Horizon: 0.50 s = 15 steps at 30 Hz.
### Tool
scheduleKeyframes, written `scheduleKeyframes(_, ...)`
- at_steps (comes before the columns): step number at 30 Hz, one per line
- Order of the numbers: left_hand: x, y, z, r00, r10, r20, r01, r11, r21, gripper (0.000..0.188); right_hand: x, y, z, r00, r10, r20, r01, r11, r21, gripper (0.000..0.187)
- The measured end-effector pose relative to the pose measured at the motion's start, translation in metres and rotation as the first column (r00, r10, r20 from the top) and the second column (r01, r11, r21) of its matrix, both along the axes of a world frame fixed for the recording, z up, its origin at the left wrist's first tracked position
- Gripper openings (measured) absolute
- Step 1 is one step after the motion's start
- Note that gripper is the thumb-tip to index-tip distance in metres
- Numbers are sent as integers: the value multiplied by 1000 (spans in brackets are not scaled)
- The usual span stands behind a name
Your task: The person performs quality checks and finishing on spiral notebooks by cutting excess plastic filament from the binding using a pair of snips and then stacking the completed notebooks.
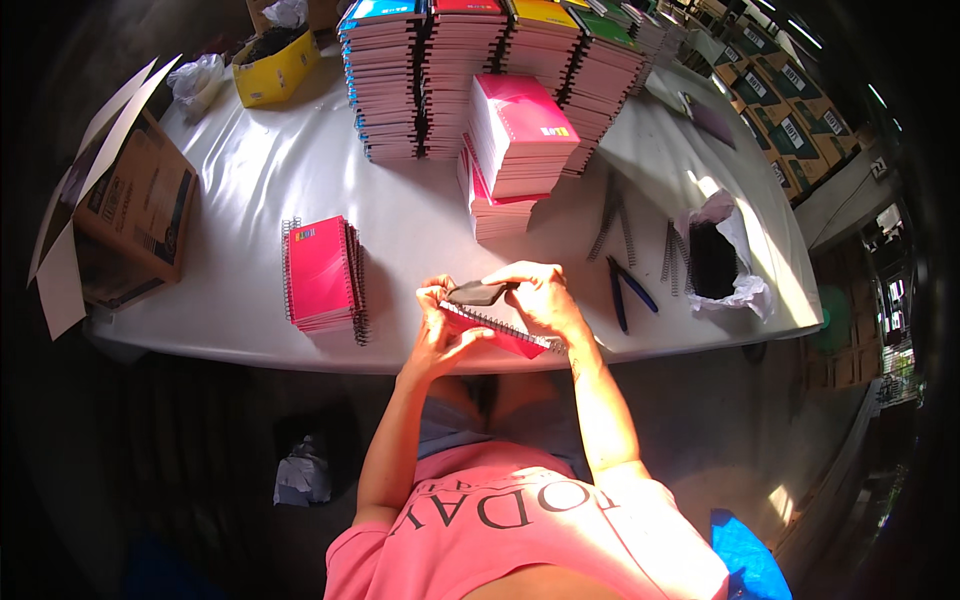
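A pink notebook (520, 343) with a wire spiral along its edge is held at the table's front edge, tilted, between my two hands. My left hand (440, 335) is closed on its left end, thumb stretched along the cover. Over the spiral, my right hand (543, 298) grips a dark grey, flat tool (478, 293); its tip reaches my left fingertips, and its exact kind is not clear. To the left lies a stack of pink spiral notebooks (322, 268). Right of my hands are blue-and-black handled pliers (630, 288).
Tall stacks of blue (382, 85), red (462, 80), yellow (540, 45) and green (605, 75) notebooks stand at the back, with pink pads (520, 130) before them. Loose wire spirals (612, 222) and a paper-lined box of spirals (712, 260) lie right; an open carton (135, 205) stands left.
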<state>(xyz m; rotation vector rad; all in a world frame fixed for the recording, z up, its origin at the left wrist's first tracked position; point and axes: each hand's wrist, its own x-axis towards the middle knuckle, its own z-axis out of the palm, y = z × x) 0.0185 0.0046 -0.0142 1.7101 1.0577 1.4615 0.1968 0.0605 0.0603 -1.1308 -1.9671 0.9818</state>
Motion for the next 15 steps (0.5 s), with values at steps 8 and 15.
scheduleKeyframes(8, -3, -4, 0, 852, 43, 522, 94, 968, -233, 45, 111, -31, -17, 501, -573, 649, 540, 793, 282, 64)
scheduleKeyframes(15, -4, -4, 17, 897, 59, 438, 52, 970, -238, 68, 130, -41, -57, 523, -587, 618, 511, 796, 324, 55)
